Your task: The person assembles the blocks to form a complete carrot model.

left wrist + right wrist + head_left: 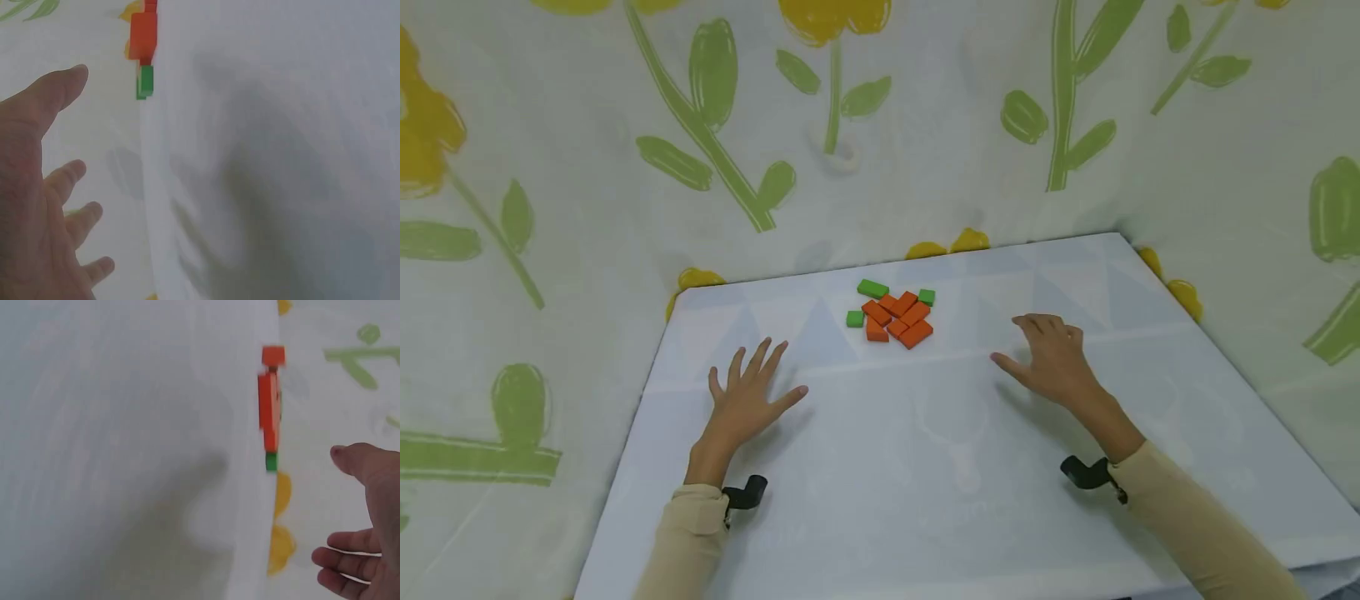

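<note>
Several orange blocks lie in a loose cluster toward the back of the table, seen in the head view. Around them are three green blocks: a longer one behind, a small one to the left and another small one to the right. My left hand, fingers spread, hovers over the table left of the cluster and holds nothing. On the other side, my right hand hovers with relaxed, slightly bent fingers, also holding nothing. Both wrist views show the blocks beyond the hands, seen sideways.
A white cloth with pale triangle prints covers the table. Behind and beside it hangs a curtain with yellow flowers and green stems. Each wrist carries a black camera mount below the hand.
</note>
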`<state>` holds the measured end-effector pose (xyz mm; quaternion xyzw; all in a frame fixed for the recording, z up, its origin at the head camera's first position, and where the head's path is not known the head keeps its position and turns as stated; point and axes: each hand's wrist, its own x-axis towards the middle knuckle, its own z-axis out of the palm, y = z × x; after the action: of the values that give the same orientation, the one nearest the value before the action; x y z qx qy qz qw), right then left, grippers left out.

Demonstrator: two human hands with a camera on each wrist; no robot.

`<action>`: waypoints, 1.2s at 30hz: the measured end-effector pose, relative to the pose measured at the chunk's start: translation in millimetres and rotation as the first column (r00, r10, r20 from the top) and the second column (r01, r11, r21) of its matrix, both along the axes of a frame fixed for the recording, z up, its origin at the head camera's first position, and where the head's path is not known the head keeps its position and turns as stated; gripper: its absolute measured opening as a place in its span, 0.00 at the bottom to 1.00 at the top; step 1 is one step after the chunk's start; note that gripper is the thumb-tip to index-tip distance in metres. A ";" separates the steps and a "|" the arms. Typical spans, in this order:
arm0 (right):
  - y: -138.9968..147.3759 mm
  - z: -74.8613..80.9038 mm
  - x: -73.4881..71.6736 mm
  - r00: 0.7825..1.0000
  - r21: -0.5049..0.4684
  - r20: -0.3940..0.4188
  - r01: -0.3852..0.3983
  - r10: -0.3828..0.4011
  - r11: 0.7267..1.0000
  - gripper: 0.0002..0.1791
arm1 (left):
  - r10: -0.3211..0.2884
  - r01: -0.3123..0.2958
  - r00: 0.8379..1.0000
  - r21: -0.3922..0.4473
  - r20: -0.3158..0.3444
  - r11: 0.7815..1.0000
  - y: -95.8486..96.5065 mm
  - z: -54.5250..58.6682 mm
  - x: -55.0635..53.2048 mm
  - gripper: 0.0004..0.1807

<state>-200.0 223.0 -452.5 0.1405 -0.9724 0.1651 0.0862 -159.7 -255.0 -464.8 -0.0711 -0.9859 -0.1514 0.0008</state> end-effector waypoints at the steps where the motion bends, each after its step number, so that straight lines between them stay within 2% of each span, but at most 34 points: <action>1: -11.9 -1.0 -3.1 1.000 0.007 0.005 -0.005 0.005 1.000 0.42 | -0.002 0.002 1.000 0.006 0.000 1.000 4.2 -0.4 -3.5 0.51; 6: -61.3 -3.6 -18.5 0.999 0.022 0.041 -0.008 0.007 1.000 0.41 | -0.022 0.023 0.999 0.041 -0.034 0.999 29.4 0.5 -22.8 0.49; 10: -88.3 -8.4 -33.7 0.999 0.005 0.045 0.003 -0.003 1.000 0.40 | -0.040 0.045 0.997 0.067 -0.069 0.997 50.6 -1.2 -38.4 0.46; 13: -104.6 -13.5 -44.7 0.998 0.022 0.053 0.012 -0.013 1.000 0.41 | -0.056 0.061 0.996 0.074 -0.068 0.995 63.0 -6.1 -46.1 0.45; 17: -121.5 -21.3 -53.6 0.996 0.055 0.087 0.026 -0.031 0.998 0.42 | -0.080 0.087 0.994 0.088 -0.072 0.992 73.6 -16.1 -51.4 0.43; 20: -129.7 -26.0 -56.9 0.994 0.066 0.097 0.039 -0.045 0.997 0.43 | -0.088 0.098 0.990 0.099 -0.107 0.990 77.8 -21.8 -57.6 0.41; 23: -134.2 -28.3 -59.1 0.994 0.067 0.091 0.047 -0.053 0.997 0.43 | -0.072 0.091 0.987 0.128 -0.145 0.988 82.2 -20.8 -70.5 0.37; 26: -134.7 -28.5 -60.7 0.995 0.062 0.084 0.055 -0.060 0.997 0.44 | -0.034 0.065 0.985 0.184 -0.167 0.981 92.0 -14.7 -89.8 0.34; 30: -135.0 -28.9 -62.2 0.994 0.068 0.086 0.059 -0.065 0.996 0.45 | 0.015 0.008 0.992 0.183 -0.127 0.983 109.7 -5.8 -116.1 0.35; 33: -136.4 -29.9 -62.9 0.993 0.082 0.097 0.060 -0.068 0.995 0.46 | 0.025 -0.020 0.998 0.087 -0.059 0.996 123.5 -1.7 -130.9 0.40; 36: -137.9 -31.0 -63.6 0.992 0.085 0.101 0.064 -0.073 0.994 0.45 | 0.037 -0.037 0.999 -0.013 0.002 0.999 135.8 1.1 -141.4 0.41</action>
<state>-263.6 85.1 -483.4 0.1017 -0.9858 0.1292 0.0352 -301.1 -119.2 -463.7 -0.0529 -0.9880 -0.1449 0.0018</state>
